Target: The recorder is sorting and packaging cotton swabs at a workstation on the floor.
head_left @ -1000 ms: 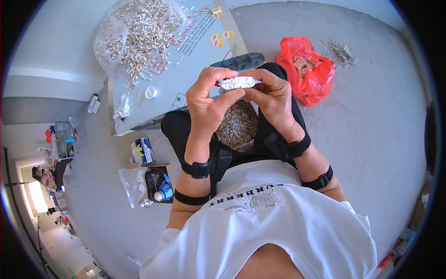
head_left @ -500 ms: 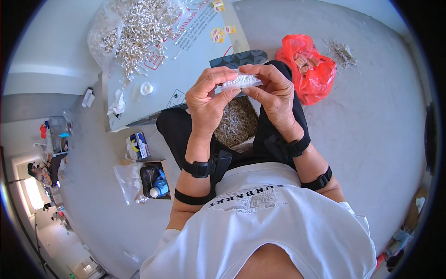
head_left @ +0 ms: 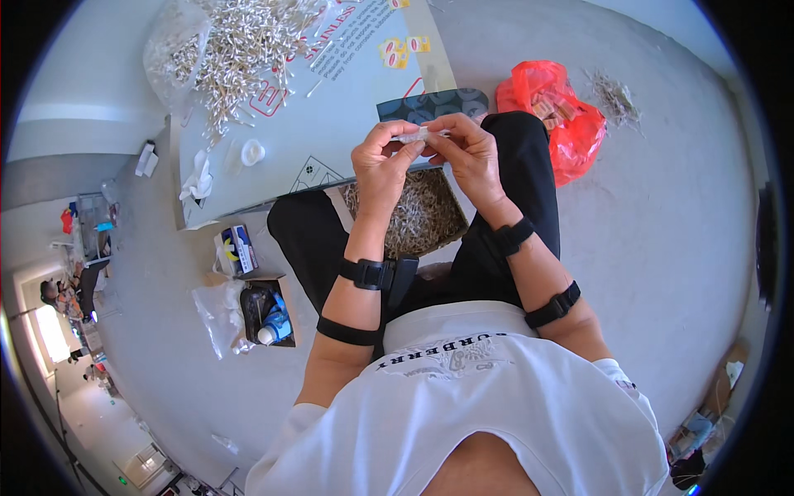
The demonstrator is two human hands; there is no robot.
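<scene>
Between both hands, in front of my knees, is a small clear plastic bag of cotton swabs [head_left: 419, 136]; its white tips showed earlier, and now it is seen almost edge-on. My left hand [head_left: 380, 169] pinches one end between thumb and fingers. At the other end, my right hand [head_left: 470, 163] grips it the same way, with the thumbs close together. Below them, a carton filled with loose cotton swabs [head_left: 420, 219] stands between my legs. On the table [head_left: 289, 136] ahead, a large heap of cotton swabs [head_left: 236, 66] spills from a clear bag.
A white ring-shaped roll [head_left: 253, 152], a crumpled tissue [head_left: 198, 178] and small yellow packets [head_left: 395, 54] lie on the table. A red plastic bag [head_left: 583, 136] holds small packs on the floor at right, near scattered swabs [head_left: 616, 101]. At left sits a carton [head_left: 285, 289] with a blue bottle.
My hands have come closer together and the bag has tilted, so its broad face no longer shows. More of the carton between my legs is visible.
</scene>
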